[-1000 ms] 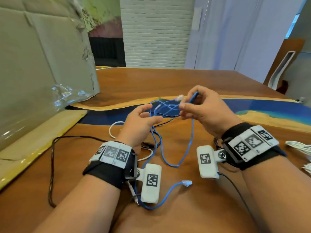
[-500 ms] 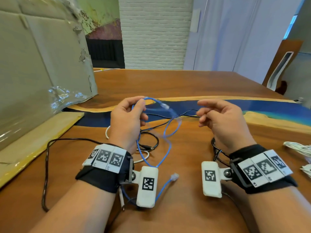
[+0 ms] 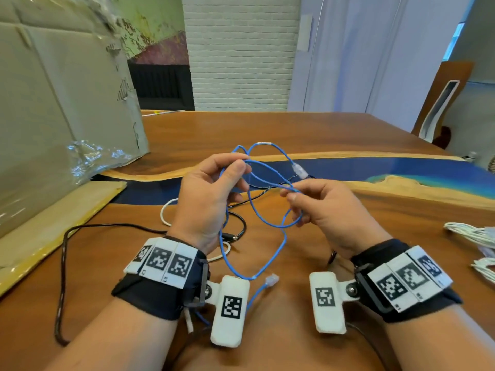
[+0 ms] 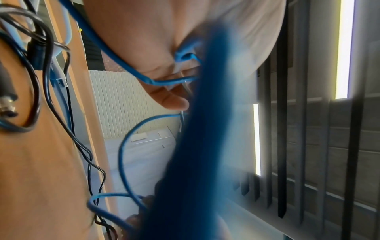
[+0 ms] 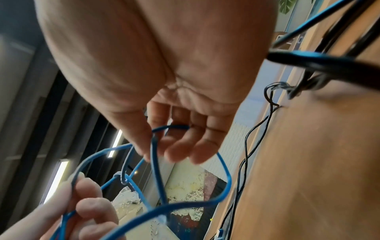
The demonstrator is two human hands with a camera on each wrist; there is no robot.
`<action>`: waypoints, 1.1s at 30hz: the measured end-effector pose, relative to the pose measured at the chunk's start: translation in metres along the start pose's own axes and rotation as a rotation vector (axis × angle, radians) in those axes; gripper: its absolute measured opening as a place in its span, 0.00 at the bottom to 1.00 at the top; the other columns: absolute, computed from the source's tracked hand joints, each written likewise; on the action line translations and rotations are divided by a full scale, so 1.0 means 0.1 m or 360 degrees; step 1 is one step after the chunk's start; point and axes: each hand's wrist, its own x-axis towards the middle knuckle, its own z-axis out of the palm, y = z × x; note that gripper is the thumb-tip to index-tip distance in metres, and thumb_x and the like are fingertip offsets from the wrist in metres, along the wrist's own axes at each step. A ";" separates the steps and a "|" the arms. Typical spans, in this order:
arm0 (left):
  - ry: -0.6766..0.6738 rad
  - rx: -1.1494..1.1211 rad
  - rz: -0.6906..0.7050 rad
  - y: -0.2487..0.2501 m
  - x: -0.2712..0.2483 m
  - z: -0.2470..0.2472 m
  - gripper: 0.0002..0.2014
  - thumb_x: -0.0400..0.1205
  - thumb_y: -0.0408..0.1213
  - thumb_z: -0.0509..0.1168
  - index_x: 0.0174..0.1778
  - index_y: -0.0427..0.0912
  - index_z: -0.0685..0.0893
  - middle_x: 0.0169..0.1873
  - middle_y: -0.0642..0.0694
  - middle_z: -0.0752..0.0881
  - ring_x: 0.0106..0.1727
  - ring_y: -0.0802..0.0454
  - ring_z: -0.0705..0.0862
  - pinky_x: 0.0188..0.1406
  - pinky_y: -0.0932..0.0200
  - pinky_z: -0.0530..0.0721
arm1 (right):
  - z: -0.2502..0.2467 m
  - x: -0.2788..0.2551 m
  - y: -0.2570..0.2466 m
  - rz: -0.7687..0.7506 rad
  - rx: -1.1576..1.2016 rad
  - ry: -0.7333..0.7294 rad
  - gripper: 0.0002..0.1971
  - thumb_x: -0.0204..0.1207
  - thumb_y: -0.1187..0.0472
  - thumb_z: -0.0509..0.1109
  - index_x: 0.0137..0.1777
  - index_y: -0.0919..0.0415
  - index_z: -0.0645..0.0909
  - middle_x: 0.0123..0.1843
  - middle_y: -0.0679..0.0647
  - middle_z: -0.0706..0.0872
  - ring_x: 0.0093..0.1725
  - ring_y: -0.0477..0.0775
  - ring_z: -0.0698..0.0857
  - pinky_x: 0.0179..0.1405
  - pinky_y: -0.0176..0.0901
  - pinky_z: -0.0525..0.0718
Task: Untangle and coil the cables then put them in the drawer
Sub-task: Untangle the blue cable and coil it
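Note:
A thin blue network cable (image 3: 270, 231) hangs in loops between both hands above the wooden table (image 3: 294, 135). My left hand (image 3: 211, 194) grips a bunch of its loops between thumb and curled fingers (image 4: 164, 97). My right hand (image 3: 321, 207) pinches one strand (image 5: 156, 146) with thumb and fingertips. One clear plug (image 3: 300, 171) sticks up between the hands; the other plug (image 3: 272, 279) lies on the table near my wrists. A black cable (image 3: 64, 263) and a white cable (image 3: 164, 212) lie tangled on the table under the hands. No drawer is in view.
A large cardboard box (image 3: 53, 108) with torn plastic wrap stands at the left on flat cardboard (image 3: 53, 220). A bundle of white cables (image 3: 476, 236) lies at the right edge. A blue resin strip (image 3: 375, 170) runs across the table.
The right hand, empty half a second ago, has come in and taken a strand of the blue cable. The left hand has gathered more loops and raised them slightly.

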 end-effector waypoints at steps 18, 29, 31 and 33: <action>0.0609 -0.0029 -0.0047 -0.01 0.19 -0.20 0.07 0.89 0.34 0.65 0.49 0.47 0.86 0.30 0.56 0.80 0.24 0.56 0.70 0.24 0.60 0.73 | -0.25 0.02 -0.12 0.0319 0.0357 0.0340 0.11 0.91 0.62 0.61 0.63 0.60 0.85 0.51 0.55 0.92 0.22 0.47 0.74 0.20 0.40 0.70; 0.0096 -0.0118 -0.0139 0.04 0.02 -0.01 0.21 0.88 0.26 0.55 0.55 0.44 0.94 0.42 0.45 0.89 0.37 0.51 0.83 0.35 0.59 0.80 | -0.12 -0.03 -0.20 0.0207 0.0037 0.0437 0.25 0.90 0.63 0.64 0.86 0.55 0.69 0.69 0.50 0.82 0.35 0.56 0.86 0.26 0.46 0.88; 0.0009 -0.0041 -0.0190 0.04 0.02 -0.01 0.24 0.87 0.23 0.53 0.55 0.44 0.94 0.45 0.45 0.91 0.41 0.51 0.85 0.37 0.60 0.80 | -0.10 -0.06 -0.30 0.0182 0.0258 0.0357 0.21 0.89 0.50 0.64 0.79 0.54 0.78 0.70 0.49 0.85 0.38 0.56 0.87 0.28 0.50 0.88; -0.0099 0.0118 -0.0220 0.02 0.00 0.01 0.24 0.86 0.21 0.54 0.54 0.47 0.95 0.45 0.46 0.92 0.42 0.51 0.84 0.39 0.59 0.79 | -0.06 -0.09 -0.35 0.0219 0.0478 0.0097 0.26 0.82 0.40 0.64 0.75 0.53 0.80 0.65 0.53 0.90 0.41 0.56 0.87 0.32 0.52 0.85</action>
